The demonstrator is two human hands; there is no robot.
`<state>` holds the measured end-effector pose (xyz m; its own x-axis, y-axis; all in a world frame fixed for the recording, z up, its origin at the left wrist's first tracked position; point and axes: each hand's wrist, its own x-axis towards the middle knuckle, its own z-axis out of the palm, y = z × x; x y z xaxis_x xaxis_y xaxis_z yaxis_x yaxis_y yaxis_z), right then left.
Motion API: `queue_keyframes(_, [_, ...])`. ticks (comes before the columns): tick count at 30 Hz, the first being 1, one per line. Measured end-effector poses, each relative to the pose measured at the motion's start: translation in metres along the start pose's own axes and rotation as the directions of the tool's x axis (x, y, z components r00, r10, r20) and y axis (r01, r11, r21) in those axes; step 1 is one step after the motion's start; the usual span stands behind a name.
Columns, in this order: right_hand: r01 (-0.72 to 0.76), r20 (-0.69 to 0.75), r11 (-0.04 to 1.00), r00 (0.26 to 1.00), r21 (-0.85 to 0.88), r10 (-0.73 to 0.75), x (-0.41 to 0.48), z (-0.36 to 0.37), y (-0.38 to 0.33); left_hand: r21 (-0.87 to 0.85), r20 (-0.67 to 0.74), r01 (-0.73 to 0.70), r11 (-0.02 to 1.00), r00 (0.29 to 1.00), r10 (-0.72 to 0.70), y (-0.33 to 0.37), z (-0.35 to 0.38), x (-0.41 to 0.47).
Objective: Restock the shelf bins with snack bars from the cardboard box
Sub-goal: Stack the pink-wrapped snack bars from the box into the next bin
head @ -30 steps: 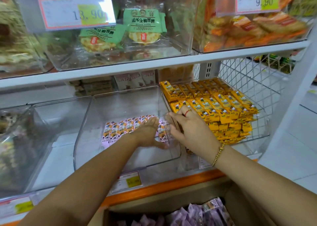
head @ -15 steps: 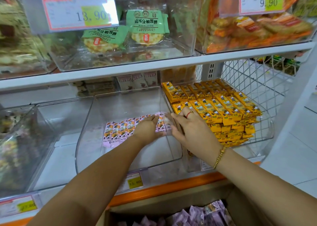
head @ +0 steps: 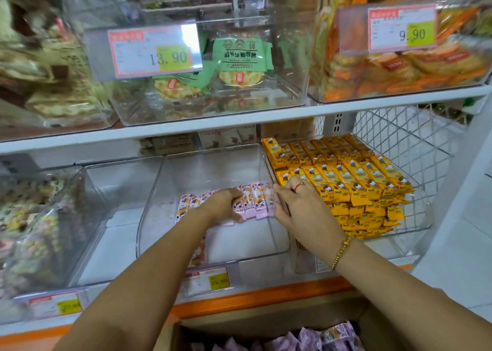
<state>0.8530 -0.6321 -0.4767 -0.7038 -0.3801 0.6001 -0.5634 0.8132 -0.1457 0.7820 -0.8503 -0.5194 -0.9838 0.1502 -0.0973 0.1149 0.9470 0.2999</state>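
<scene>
**Item:** pink-wrapped snack bars (head: 257,201), slim, each printed with a cartoon figure and an orange patch.
**Quantity and place:** 1 row, side by side, flat on the floor of the clear plastic shelf bin (head: 213,256), lower shelf.
**Left hand** (head: 222,205): palm down on the row, fingers curled over the wrappers, thumb at their near ends.
**Right hand** (head: 304,212): fingers straight, pressed together against the row's right end.
**Below:** brown cardboard box (head: 266,320) holding purple-wrapped bars (head: 319,337).
**Just right of the bin:** stacked yellow-wrapped bars (head: 346,180).

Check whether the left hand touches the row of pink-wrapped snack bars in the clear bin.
Touching. Head view: the left hand rests on the row of pink-wrapped snack bars, covering its middle.
</scene>
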Motion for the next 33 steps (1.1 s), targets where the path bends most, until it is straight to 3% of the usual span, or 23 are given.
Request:
queue_keyframes(6, [-0.005, -0.012, 1.000, 1.000, 0.019, 0.005, 0.000, 0.000, 0.000, 0.070, 0.025, 0.084, 0.994, 0.996, -0.086, -0.022, -0.013, -0.026])
queue_keyframes(15, [-0.058, -0.001, 0.998, 0.998, 0.032, 0.058, 0.000, 0.001, -0.004, 0.089, -0.116, 0.238, 0.967, 0.967, -0.227, -0.008, -0.004, -0.022])
queue_keyframes(23, [-0.089, 0.053, 0.991, 0.995, 0.099, 0.084, 0.001, -0.004, -0.002, 0.110, 0.004, 0.214, 0.971, 0.977, -0.215, -0.008, -0.031, -0.045])
queue_keyframes(30, [-0.133, 0.053, 0.981, 0.991, 0.140, 0.127, 0.000, -0.005, -0.006, 0.182, 0.220, 0.179, 0.967, 0.951, -0.217, -0.018, -0.027, -0.082])
queue_keyframes(33, [-0.150, 0.055, 0.976, 0.988, 0.158, 0.143, 0.000, -0.007, -0.007, 0.308, 0.229, 0.155, 0.939, 0.946, -0.231, -0.018, -0.034, -0.083])
